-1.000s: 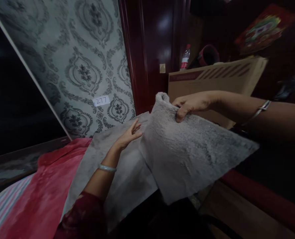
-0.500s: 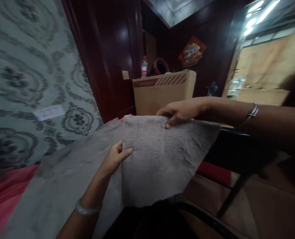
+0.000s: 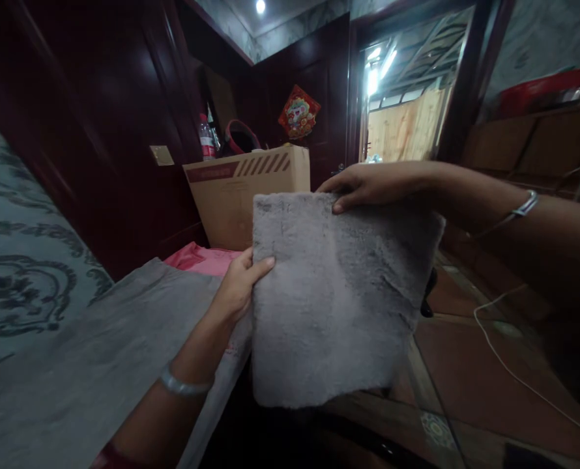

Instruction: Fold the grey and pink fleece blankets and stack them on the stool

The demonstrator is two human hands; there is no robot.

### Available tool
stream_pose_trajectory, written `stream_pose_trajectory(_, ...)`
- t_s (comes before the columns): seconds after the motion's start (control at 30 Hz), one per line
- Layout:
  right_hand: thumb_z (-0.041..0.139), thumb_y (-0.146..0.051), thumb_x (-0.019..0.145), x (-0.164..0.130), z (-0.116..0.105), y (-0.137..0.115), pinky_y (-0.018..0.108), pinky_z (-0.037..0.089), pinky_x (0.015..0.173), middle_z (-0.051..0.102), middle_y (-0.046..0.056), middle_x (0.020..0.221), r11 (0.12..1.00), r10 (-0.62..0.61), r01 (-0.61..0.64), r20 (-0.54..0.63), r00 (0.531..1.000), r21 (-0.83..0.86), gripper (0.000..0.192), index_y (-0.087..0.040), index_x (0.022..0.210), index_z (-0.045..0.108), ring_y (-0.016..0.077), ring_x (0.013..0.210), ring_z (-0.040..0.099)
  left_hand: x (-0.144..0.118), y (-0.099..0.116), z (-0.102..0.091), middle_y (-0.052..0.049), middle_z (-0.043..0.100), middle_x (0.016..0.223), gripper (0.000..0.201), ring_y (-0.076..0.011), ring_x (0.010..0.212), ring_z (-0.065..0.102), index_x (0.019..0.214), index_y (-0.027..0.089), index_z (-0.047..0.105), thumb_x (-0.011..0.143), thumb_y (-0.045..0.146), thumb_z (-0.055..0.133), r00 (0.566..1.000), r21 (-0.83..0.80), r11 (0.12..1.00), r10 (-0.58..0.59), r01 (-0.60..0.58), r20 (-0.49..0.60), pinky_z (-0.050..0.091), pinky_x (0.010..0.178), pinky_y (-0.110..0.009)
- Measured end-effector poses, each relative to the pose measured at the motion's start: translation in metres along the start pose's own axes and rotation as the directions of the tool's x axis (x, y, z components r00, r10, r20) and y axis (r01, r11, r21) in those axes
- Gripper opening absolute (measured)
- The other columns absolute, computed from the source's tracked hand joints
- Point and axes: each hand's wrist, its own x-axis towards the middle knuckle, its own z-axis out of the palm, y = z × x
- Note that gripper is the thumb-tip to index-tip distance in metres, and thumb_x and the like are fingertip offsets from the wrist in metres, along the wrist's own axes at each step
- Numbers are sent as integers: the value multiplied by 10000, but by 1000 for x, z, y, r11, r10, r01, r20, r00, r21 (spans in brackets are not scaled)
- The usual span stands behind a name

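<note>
A grey plush cloth (image 3: 333, 293) is held up in front of me, folded so its fuzzy side faces me. My left hand (image 3: 238, 290) grips its left edge, thumb on the front. My right hand (image 3: 368, 185) pinches its top edge near the right. The rest of the cloth (image 3: 99, 352) lies flat, smooth side up, on the bed at lower left. Each wrist wears a silver bangle.
A cardboard box (image 3: 246, 189) stands behind the cloth, with a bottle (image 3: 206, 138) beyond it. Pink bedding (image 3: 199, 258) shows under the cloth. Dark red wood panels and patterned wallpaper are at left. A tiled floor with a white cable (image 3: 505, 365) is at right, an open doorway (image 3: 402, 104) beyond.
My view has swung right, toward the doorway. My left hand moved from resting on the cloth to gripping its edge, and both hands lifted the folded part upright.
</note>
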Motion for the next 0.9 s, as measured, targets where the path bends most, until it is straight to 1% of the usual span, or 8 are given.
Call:
stream_pose_trajectory(0.1,626,-278,882,0,-25,53,341,528,915,745,2,1155,980,199,-198,29,980,-5,430,-131,1285,662,184,989,662,70,-17,30,-67,749,885,379,-186,768,688,945,147,701,651,353,824,997,-30,999,-25,28,74,552,732,-299)
stream_pose_trajectory(0.17,604,-206,881,2,-24,86,369,520,920,755,38,1122,912,383,-393,-98,919,-122,400,-103,1262,672,204,985,657,115,-37,50,-85,750,946,334,-199,841,695,993,138,693,727,330,754,999,74,997,-12,9,42,555,790,-313)
stream_pose_trajectory(0.23,600,-157,866,-1,-5,112,441,497,949,744,113,1143,793,490,-558,-288,823,-245,390,-107,1241,694,270,1033,652,150,-64,68,-105,749,1029,296,-212,951,694,1045,134,674,777,258,692,996,293,956,-2,29,-90,544,866,-320)
stream_pose_trajectory(0.3,613,-193,874,-11,28,129,487,496,939,716,160,1202,695,544,-652,-372,752,-302,396,-166,1259,704,335,1085,650,171,-91,81,-132,743,1092,313,-249,1069,672,1064,136,668,753,166,689,986,414,907,-11,79,-165,514,958,-358)
stream_pose_trajectory(0.43,563,-355,938,-61,105,145,415,515,925,704,121,1255,655,604,-702,-364,709,-279,423,-240,1331,667,320,1146,657,185,-128,86,-147,702,1248,334,-281,1241,597,1088,159,678,761,97,651,981,531,841,-1,105,-193,403,1107,-407)
stream_pose_trajectory(0.57,370,-465,1012,-126,154,155,408,539,894,729,110,1202,651,596,-744,-506,624,-151,475,-233,1229,723,309,1111,678,192,-134,81,-169,707,1227,297,-262,1166,641,1093,118,686,813,111,587,987,608,787,-10,105,-158,446,1054,-378)
stream_pose_trajectory(0.7,330,-509,1009,-159,178,160,473,557,927,712,109,1239,739,491,-671,-626,606,-69,534,-239,1324,666,325,1136,668,201,-131,80,-146,723,1191,294,-249,1116,658,1084,133,693,810,124,587,991,673,733,-13,102,-136,475,1006,-368)
stream_pose_trajectory(0.9,316,-441,1014,-152,189,159,485,550,965,665,103,1319,809,405,-586,-674,618,-52,507,-268,1391,607,306,1169,651,205,-133,77,-128,725,1190,311,-277,1160,633,1087,188,703,795,187,597,985,780,617,44,104,-166,472,978,-395)
